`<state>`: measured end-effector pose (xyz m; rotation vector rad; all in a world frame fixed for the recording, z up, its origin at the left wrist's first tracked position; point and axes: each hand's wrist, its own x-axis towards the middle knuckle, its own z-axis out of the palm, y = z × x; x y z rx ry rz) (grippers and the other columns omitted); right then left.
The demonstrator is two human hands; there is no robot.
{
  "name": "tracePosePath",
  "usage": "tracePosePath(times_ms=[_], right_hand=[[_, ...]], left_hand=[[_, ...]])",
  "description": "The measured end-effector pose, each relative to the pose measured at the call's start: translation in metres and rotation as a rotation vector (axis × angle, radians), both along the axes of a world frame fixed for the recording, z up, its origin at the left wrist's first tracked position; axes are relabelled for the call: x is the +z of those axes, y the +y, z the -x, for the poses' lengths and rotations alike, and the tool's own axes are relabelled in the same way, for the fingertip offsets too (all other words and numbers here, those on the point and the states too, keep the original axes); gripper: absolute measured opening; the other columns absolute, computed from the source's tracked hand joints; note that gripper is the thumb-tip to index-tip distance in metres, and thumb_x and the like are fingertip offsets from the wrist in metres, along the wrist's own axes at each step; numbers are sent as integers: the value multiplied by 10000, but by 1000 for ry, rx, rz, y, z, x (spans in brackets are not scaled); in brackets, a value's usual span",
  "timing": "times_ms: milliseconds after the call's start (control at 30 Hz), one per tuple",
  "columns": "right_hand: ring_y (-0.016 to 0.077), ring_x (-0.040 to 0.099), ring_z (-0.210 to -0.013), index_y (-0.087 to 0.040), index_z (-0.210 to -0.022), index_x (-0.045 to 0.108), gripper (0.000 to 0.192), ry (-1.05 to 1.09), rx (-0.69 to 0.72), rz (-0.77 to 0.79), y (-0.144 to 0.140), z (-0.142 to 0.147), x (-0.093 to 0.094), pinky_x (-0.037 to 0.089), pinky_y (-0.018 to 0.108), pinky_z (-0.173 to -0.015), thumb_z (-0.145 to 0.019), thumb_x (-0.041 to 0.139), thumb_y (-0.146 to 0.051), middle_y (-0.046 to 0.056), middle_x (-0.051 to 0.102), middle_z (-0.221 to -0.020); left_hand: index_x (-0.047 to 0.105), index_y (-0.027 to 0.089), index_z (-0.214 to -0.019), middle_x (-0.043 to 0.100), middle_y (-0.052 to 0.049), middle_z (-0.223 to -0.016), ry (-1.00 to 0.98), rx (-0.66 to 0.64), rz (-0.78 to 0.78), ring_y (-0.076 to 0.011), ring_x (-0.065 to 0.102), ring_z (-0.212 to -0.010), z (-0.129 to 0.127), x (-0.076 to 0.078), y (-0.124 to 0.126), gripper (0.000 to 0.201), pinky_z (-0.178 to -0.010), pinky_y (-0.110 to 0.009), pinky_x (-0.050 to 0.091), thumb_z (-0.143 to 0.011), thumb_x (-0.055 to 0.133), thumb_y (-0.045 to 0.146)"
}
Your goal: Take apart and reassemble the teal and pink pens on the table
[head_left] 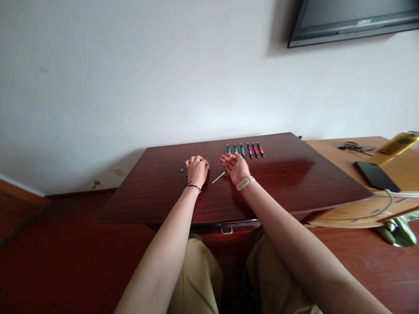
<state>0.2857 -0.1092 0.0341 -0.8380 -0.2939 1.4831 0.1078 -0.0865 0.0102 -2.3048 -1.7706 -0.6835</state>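
Note:
My left hand is palm down on the dark red table, its fingers curled under. A bit of something dark shows by its fingertips, too small to name. Close to its left lies a small dark piece. My right hand is turned palm up, fingers apart and slightly bent, with no object clearly visible in it. Beside it a thin silvery rod, like a pen refill, lies slanted. Behind the right hand is a row of teal pens and red pens.
A wooden cabinet adjoins the table on the right, bearing a black phone on a white cable, a coiled black cord and a yellow can. A television hangs on the wall. A drawer handle protrudes below the table's front edge.

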Motion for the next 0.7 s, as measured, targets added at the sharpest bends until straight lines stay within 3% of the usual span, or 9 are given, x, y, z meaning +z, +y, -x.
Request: tracePosePath(times_ms=[500,700], right_hand=[[167,777,-827,-228,-901,641,307,5,36,25,1,0,-1,568,232,-641,-1114,463,-361,46,807,-873],[134,732,-700,-218,-884,648,253,-4,17,31,2,-3,0,533,205,-567,-1077,514,-311,31,792,-825]], left_hand=[[798,271,-965,710,-99,-1245,13,5,14,-332,538,-1231,10,-1,-6,147,-1052,-533,382,-1004,657,284],[772,287,-1048,694,-96,-1280,-91,71,-24,-329,545,-1251,19,13,-9,148,-1090,-531,371,-1008,638,240]])
